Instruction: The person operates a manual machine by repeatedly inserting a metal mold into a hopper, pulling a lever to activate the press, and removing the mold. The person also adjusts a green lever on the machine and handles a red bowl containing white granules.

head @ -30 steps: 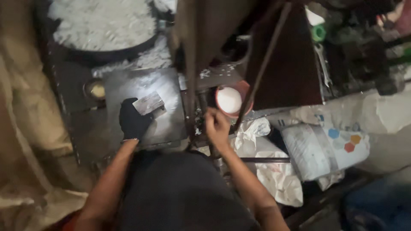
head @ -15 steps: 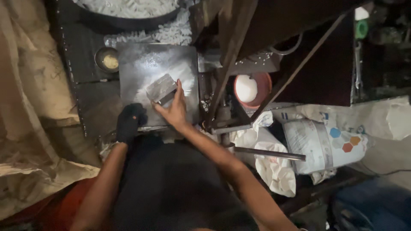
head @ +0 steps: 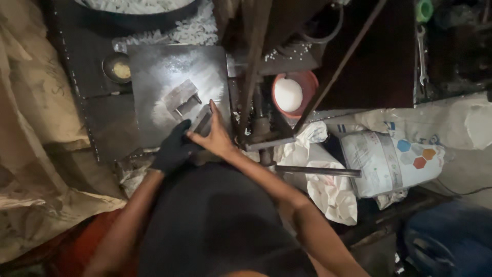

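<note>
Both hands grip a small metal mould block [head: 201, 123] at the near edge of the powder-dusted steel plate [head: 154, 77]: gloved left hand [head: 173, 149] closed beneath, bare right hand [head: 215, 137] on top. Powdery grip risks a slip, maybe knocking the second block [head: 180, 98]. Dim, cluttered counter; red bowl of white powder [head: 289, 95], sacks [head: 389, 161] alongside.

Dim workshop seen from above. Dark metal workbench [head: 97, 113] lit only at centre. Tan sacking [head: 31, 102] draped at left. Printed white sack [head: 389, 159] and crumpled white bags [head: 328, 190] piled on floor at right.
</note>
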